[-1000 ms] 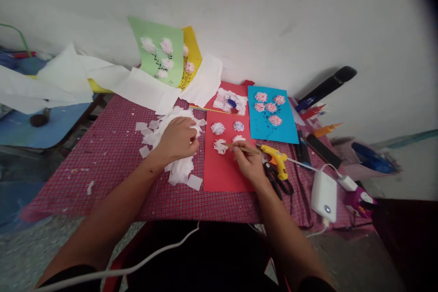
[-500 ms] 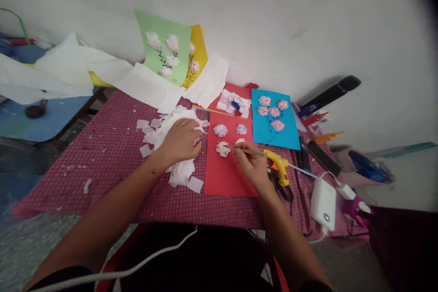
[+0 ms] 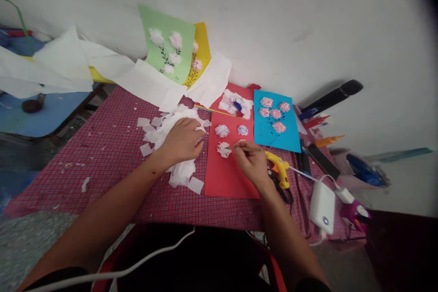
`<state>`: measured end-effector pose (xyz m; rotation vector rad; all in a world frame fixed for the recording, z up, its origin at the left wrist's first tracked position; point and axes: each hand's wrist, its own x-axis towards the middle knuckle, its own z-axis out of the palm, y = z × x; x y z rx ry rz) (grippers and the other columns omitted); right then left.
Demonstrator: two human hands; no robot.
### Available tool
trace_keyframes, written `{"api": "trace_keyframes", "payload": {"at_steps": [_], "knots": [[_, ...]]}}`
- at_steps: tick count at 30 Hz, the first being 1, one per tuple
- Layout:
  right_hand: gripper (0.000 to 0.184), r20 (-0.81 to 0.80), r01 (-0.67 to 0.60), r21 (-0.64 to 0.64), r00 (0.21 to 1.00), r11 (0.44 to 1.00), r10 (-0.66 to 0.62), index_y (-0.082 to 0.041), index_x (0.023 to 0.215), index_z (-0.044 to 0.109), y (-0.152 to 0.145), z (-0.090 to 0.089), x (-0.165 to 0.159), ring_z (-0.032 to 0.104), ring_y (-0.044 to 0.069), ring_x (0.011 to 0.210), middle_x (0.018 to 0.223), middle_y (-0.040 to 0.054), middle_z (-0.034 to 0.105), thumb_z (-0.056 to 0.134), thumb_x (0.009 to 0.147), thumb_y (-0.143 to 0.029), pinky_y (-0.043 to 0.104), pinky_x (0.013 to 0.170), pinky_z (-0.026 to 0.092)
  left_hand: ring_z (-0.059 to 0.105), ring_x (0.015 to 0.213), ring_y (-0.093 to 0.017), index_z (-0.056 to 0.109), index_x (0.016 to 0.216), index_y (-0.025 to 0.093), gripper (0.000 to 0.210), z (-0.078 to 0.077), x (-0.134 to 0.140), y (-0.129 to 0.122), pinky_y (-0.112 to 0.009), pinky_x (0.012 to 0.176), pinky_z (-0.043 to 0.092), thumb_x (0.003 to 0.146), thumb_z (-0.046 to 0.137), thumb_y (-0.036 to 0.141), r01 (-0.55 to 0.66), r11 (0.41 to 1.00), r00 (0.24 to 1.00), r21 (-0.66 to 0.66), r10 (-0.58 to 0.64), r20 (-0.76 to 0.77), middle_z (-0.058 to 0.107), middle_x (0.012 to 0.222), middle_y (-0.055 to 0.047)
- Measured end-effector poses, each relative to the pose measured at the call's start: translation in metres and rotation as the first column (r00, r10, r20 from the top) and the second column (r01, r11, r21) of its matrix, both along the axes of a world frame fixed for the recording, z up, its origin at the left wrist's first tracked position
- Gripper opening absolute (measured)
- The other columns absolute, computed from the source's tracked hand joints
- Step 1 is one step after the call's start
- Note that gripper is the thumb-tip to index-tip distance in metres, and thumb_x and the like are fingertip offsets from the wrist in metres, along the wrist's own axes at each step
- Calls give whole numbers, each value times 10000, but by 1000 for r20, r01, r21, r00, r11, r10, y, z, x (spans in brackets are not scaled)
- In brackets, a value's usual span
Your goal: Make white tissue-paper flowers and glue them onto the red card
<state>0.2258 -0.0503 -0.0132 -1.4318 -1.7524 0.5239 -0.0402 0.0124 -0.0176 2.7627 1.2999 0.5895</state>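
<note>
My right hand (image 3: pixel 251 160) pinches a thin wooden stick (image 3: pixel 253 149). The stick's tip touches a white crumpled tissue-paper flower (image 3: pixel 224 149) on the red card (image 3: pixel 229 180). Two speckled bluish-white tissue flowers sit above it on the card, and one more is mostly hidden behind my right fingers. My left hand (image 3: pixel 184 139) lies palm down, fingers spread a little, on a heap of white tissue-paper squares (image 3: pixel 178 116). Whether it has hold of any of the squares is hidden under the palm.
A yellow glue gun (image 3: pixel 279 166) lies right of my right hand, near a white power bank (image 3: pixel 322 207). A blue card (image 3: pixel 277 137) with pink flowers is behind them. A green card (image 3: pixel 185 32) leans on the wall. An ink-stained tissue (image 3: pixel 244 105) lies behind the red card.
Both hands stay almost where they were; the stick's tip remains at the white flower. The view has shifted slightly.
</note>
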Motion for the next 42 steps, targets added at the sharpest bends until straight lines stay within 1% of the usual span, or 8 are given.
{"api": "trace_keyframes", "payload": {"at_steps": [11,16,21,27,29,33,38,42], "knots": [[159,-6,-16,-44,1000,999,16,-237,816,699,1,4,-2,683,201,679,753,16,738,578,917,-260,304,619,496,617,1131,-319,765,984,216,167,-2,0,0,-519,1058,480,911,634,290,1,1000,1000,-11,-1,18,681,1124,-113],[162,-4,-21,-50,1000,999,21,-233,817,698,2,0,1,666,192,666,741,10,722,579,926,-248,301,621,484,619,1124,-322,764,983,208,174,-1,0,0,-516,1052,484,916,628,292,7,1000,1000,-13,-7,1,681,1118,-118],[158,-72,-1,5,997,1000,2,-234,906,732,-4,-5,3,677,197,697,801,21,743,588,954,-275,310,639,506,618,1136,-333,776,981,209,196,-2,0,1,-540,1060,479,922,605,285,17,999,999,-33,-16,28,691,1116,-125],[146,-8,-90,10,996,996,90,-245,906,748,-13,-3,-2,682,206,687,789,30,753,612,945,-282,324,636,518,622,1146,-321,773,957,225,181,-3,0,1,-526,1055,489,928,609,296,8,1000,1000,-24,-8,4,691,1140,-111],[151,-40,-63,5,997,998,64,-247,908,748,-12,-6,-1,689,210,703,805,35,756,610,951,-290,326,643,528,621,1135,-321,769,954,223,176,-3,0,1,-528,1053,491,927,611,296,11,1000,1000,-24,-12,-3,690,1132,-112],[170,-182,71,2,981,997,-69,-235,966,737,-4,-17,8,652,184,668,826,28,732,598,979,-331,306,619,525,621,1141,-326,763,965,214,173,-3,0,1,-532,1050,494,929,611,290,17,1000,1000,-18,-17,-3,686,1147,-120],[183,-161,24,-76,986,997,-36,-227,933,741,0,-23,13,630,175,644,772,16,706,611,976,-349,279,581,486,622,1173,-316,754,977,228,154,-4,0,1,-518,1060,493,932,618,284,34,999,999,-29,-34,18,686,1135,-103],[183,-156,14,-74,988,997,-25,-226,906,740,-1,-22,12,629,176,645,752,11,703,603,975,-326,276,571,459,625,1165,-310,747,994,208,158,-3,1,1,-509,1064,495,941,617,282,49,998,999,-28,-49,-10,686,1156,-111]]}}
